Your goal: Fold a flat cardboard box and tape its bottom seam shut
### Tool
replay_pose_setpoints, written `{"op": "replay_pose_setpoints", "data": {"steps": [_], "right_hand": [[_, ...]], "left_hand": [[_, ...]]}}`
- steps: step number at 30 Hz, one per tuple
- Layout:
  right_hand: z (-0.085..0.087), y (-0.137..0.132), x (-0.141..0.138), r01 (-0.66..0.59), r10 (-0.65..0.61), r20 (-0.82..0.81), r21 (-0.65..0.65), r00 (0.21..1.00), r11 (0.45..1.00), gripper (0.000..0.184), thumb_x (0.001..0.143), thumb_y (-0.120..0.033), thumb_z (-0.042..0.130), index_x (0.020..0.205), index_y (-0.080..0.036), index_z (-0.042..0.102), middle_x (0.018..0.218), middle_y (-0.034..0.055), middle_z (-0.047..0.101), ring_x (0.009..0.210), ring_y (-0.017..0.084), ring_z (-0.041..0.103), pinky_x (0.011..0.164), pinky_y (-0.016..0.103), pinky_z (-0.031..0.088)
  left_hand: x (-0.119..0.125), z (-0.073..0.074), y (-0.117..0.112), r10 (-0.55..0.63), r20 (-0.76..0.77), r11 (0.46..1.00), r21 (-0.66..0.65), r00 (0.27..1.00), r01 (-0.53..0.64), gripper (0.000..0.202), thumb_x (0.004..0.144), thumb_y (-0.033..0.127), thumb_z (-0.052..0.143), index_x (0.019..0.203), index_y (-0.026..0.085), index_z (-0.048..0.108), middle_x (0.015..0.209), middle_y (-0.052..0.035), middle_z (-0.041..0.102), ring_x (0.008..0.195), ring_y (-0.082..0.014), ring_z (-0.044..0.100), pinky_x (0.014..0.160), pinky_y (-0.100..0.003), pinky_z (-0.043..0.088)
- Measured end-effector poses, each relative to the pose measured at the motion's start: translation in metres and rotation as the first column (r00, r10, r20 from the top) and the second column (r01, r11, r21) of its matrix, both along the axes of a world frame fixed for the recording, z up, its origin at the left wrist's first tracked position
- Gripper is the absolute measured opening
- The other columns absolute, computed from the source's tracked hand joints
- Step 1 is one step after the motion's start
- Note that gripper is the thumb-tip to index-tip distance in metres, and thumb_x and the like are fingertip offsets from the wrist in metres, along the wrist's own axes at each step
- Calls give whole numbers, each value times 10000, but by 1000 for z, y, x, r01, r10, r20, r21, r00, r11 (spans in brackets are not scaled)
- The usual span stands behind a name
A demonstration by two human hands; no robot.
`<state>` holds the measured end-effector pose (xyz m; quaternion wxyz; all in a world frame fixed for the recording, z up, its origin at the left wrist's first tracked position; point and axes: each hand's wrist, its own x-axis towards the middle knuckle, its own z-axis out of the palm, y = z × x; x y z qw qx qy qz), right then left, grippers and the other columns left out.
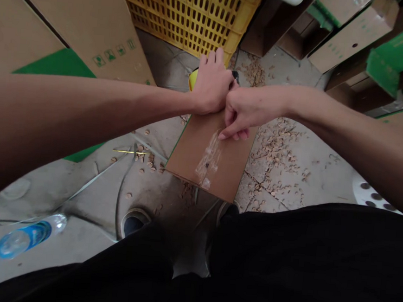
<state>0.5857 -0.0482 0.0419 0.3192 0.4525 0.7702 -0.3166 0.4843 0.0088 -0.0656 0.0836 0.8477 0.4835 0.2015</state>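
A brown cardboard box (217, 164) lies on the floor between my legs, with a strip of clear tape (208, 163) running down its top seam. My left hand (212, 84) is closed over a yellow and black tape dispenser (193, 78) at the box's far end; most of the tool is hidden under the hand. My right hand (244, 112) sits right beside it, fingers curled, with the fingertips pressed onto the box top by the tape. Whether it pinches anything is hidden.
A yellow slotted plastic crate (191, 15) stands behind the box. Flat cardboard cartons with green printing lean at left (75, 24) and stacked cartons stand at right (353, 37). Small brown chips (278, 148) litter the concrete floor. A plastic water bottle (27, 237) lies at lower left.
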Motion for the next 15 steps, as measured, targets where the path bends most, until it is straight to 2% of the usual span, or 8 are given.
{"op": "replay_pose_setpoints", "data": {"steps": [3, 6, 10, 14, 15], "right_hand": [[4, 5, 6, 20, -21, 15, 92, 1000, 996, 427, 961, -403, 635, 913, -13, 801, 717, 19, 743, 901, 152, 709, 833, 269, 454], [4, 9, 12, 80, -80, -10, 121, 997, 989, 423, 959, -386, 639, 888, 6, 784, 755, 37, 752, 922, 156, 700, 859, 294, 441], [1, 10, 17, 129, -125, -38, 109, 991, 986, 451, 957, -417, 651, 877, 5, 791, 776, 57, 765, 926, 161, 709, 886, 306, 454], [-3, 7, 16, 84, -79, -118, 40, 990, 996, 440, 958, -446, 683, 899, -27, 806, 721, 39, 753, 780, 124, 701, 842, 295, 494], [-3, 6, 14, 72, -70, -140, 8, 988, 997, 447, 964, -457, 683, 895, -34, 809, 738, 44, 761, 767, 124, 701, 832, 293, 504]], "left_hand": [[-2, 2, -2, -10, 21, 1000, -12, 1000, 11, 546, 975, 482, 313, 1110, 303, 812, 1365, -171, 536, 1221, -384, 320, 1058, -536, 215], [-4, 3, -3, -18, 58, 999, -33, 998, 20, 515, 953, 476, 337, 1085, 321, 810, 1368, -171, 544, 1216, -393, 323, 1058, -541, 210], [-6, 6, -5, -31, 77, 997, -61, 996, 36, 489, 938, 447, 352, 1051, 332, 813, 1379, -167, 544, 1236, -391, 322, 1078, -541, 212], [-6, 7, -6, -27, 45, 999, -38, 999, 28, 456, 961, 472, 354, 1006, 399, 802, 1361, -122, 567, 1234, -378, 330, 1081, -540, 242], [-6, 8, -5, -25, 28, 999, -33, 999, 26, 463, 972, 475, 356, 1026, 388, 808, 1358, -121, 566, 1237, -375, 336, 1078, -540, 252]]}}
